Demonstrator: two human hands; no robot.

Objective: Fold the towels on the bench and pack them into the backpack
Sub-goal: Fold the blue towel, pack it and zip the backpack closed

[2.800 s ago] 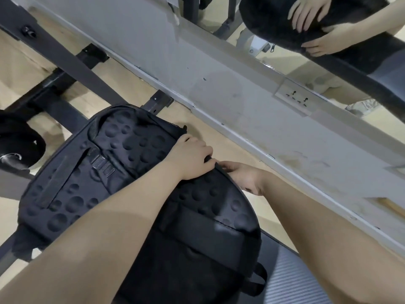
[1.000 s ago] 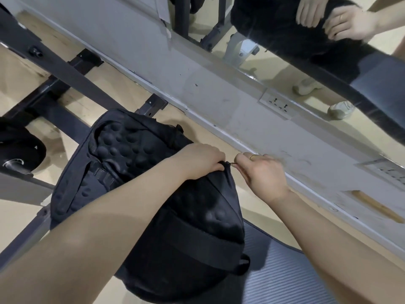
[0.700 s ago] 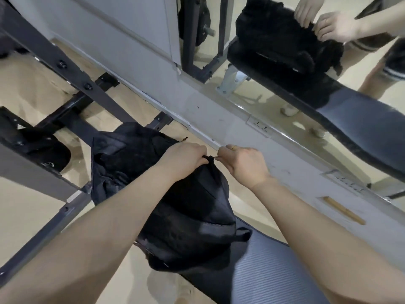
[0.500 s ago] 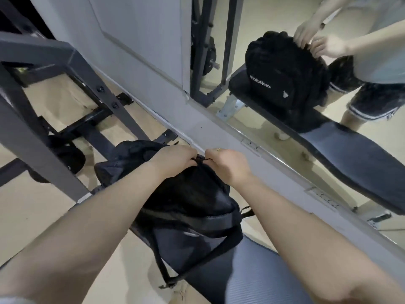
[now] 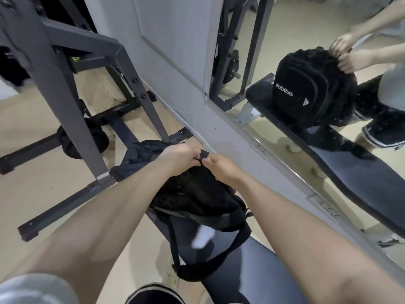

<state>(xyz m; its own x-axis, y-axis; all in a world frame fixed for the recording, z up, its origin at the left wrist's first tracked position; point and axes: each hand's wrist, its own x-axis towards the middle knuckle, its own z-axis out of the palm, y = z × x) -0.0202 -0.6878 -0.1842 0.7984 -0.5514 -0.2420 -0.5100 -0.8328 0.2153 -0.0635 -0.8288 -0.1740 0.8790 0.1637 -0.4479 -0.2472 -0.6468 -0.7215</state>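
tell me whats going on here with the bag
A person stands at a padded bench with a black backpack upright on it. Both hands grip its top: the left hand holds the fabric, the right hand pinches beside it, apparently at the zipper. A wall mirror reflects this. No towels show.

Backpack (image 5: 197,194) upright on bench (image 5: 258,266), mirror (image 5: 328,106) apparently right.

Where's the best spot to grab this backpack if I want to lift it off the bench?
Probably the top loop of the backpack, from above: it stands upright on the bench, and the left hand and right hand already grip there. The shoulder straps hang slack below.
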